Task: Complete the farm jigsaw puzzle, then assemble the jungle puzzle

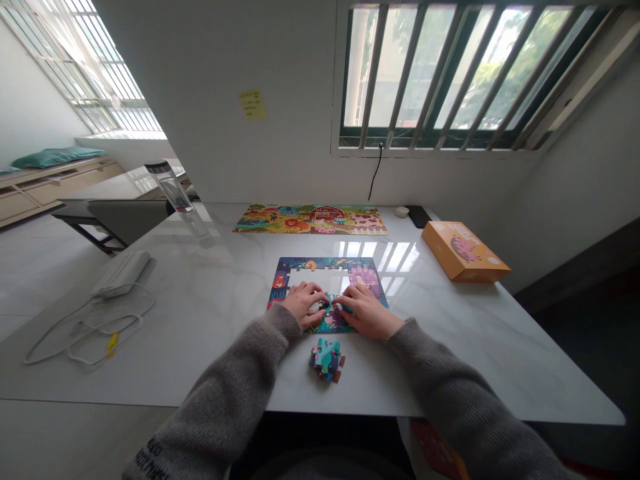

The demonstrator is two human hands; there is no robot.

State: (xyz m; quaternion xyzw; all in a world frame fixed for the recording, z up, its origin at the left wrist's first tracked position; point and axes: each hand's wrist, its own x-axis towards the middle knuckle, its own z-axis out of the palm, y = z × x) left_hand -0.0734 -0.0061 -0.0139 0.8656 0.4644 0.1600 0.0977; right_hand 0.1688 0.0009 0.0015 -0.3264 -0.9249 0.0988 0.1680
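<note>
A partly assembled jigsaw puzzle (295, 263) lies flat on the white marbled table, its colourful border joined around a bare middle. My left hand (306, 303) rests on its lower left part, and my right hand (363, 308) on its lower right part. Between them, the thumbs and fingertips of both hands come together at a teal puzzle piece (331, 301) near the inner lower edge. The fingers partly cover this piece. Just in front of the puzzle, a small pile of loose puzzle pieces (327, 359) sits on the table.
Behind the puzzle lies a long finished farm-animal puzzle (310, 220). An orange box (465, 252) stands at the right, near a black phone (419, 216). At the left are a glass bottle (173, 189) and a white power strip (121, 273) with a loose cable.
</note>
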